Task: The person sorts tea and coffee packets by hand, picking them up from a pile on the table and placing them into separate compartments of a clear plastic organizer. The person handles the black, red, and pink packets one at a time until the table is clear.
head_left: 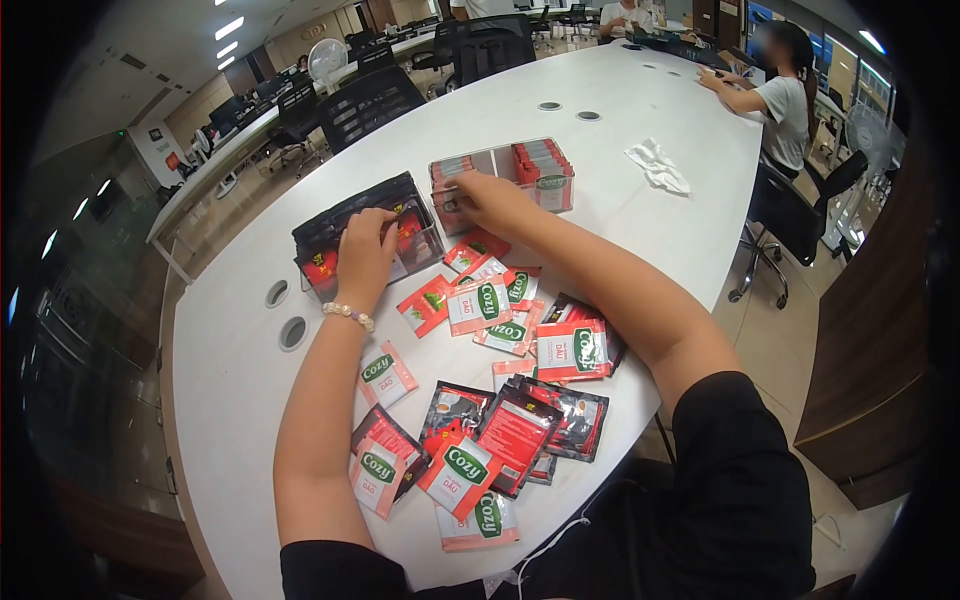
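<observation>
My left hand (pixel 370 250) reaches into a clear box (pixel 425 250) packed with black-and-red sachets (pixel 345 215). Its fingers curl over the sachets near the box's right end; what they grip is hidden. A second clear box (pixel 558 198), divided in two, stands just to the right. At its left compartment my right hand (pixel 490 203) is closed on pink-and-white tea sachets, fingertips partly hidden. The right compartment holds an upright row of red tea sachets (pixel 540 160). Loose Cozy tea sachets (pixel 480 305) and black-and-red sachets (pixel 518 437) lie overlapping in front of both boxes.
A crumpled white tissue (pixel 657 166) lies on the white table (pixel 640 110) to the right. Round cable holes (pixel 292 333) sit left of the boxes. A person (pixel 785 95) sits at the far right edge, near an office chair (pixel 800 210). A thin white cable (pixel 550 545) hangs near my lap.
</observation>
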### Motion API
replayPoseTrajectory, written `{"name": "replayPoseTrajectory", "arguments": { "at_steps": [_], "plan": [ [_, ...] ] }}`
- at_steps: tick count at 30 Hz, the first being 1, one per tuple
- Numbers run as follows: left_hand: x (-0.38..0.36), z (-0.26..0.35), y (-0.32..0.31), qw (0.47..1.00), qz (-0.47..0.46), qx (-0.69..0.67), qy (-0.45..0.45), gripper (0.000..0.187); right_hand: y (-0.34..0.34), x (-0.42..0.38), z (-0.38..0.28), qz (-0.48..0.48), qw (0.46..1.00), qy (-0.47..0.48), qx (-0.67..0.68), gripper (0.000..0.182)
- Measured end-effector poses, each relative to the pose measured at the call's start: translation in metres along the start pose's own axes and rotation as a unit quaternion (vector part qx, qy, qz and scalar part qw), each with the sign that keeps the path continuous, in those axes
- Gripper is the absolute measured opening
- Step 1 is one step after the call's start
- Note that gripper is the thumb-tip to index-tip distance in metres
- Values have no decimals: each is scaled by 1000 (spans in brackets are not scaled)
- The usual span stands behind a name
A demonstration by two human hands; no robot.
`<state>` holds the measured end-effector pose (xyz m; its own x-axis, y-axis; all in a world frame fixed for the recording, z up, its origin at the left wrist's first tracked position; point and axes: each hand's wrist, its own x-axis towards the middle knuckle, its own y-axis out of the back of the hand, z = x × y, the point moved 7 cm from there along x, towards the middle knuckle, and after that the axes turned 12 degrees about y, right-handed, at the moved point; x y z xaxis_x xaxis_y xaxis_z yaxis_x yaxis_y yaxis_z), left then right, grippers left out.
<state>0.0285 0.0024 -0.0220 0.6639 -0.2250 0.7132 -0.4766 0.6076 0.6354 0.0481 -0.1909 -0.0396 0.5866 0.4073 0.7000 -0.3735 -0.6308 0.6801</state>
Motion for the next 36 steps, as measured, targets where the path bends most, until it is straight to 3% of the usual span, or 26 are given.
{"name": "replayPoseTrajectory", "arguments": {
  "at_steps": [1, 4, 7, 10, 13, 16, 19, 22, 25, 29, 32, 33, 36],
  "plan": [
    [0, 1, 1, 1000, 0, 0, -1, 13, -4, 0, 1, -22, 999, 2, -26, 27],
    [-1, 3, 2, 1000, -2, 1, -1, 13, 2, -5, -13, 37, 971, 85, -222, 29],
    [0, 3, 2, 1000, -4, -2, -1, 13, 8, -6, -16, 61, 960, 69, -264, 34],
    [0, 3, 2, 1000, -1, 0, -6, 13, 13, -6, -16, 14, 954, 13, -298, 41],
    [0, 2, 2, 1000, 3, 0, -7, 13, 9, -5, -3, -55, 953, -54, -294, 47],
    [0, 2, 1, 1000, 2, 0, -5, 13, -6, -6, -4, -52, 971, 18, -233, 53],
    [0, 1, 1, 1000, -1, 2, -4, 13, -1, -6, -5, -57, 982, -12, -181, 51],
    [0, 1, 0, 1000, 2, 5, -11, 13, 15, -6, -18, 101, 960, 43, -257, 47],
    [1, 3, 1, 1000, -12, 0, 1, 14, 35, 7, -43, 130, 957, 138, -219, 37],
    [0, 4, 2, 1000, -17, 0, 7, 14, 32, 26, -43, -50, 997, -43, -51, 27],
    [0, -1, 0, 1000, 4, -4, -15, 13, -1, 11, -56, -365, 929, -57, 14, 33],
    [-1, -1, 0, 1000, 4, -4, -13, 13, 1, -2, -68, -401, 914, -55, 28, 46],
    [0, 1, 1, 1000, 0, -2, -9, 14, -33, -26, -67, -468, 881, -39, 57, 52]
  ]
}}
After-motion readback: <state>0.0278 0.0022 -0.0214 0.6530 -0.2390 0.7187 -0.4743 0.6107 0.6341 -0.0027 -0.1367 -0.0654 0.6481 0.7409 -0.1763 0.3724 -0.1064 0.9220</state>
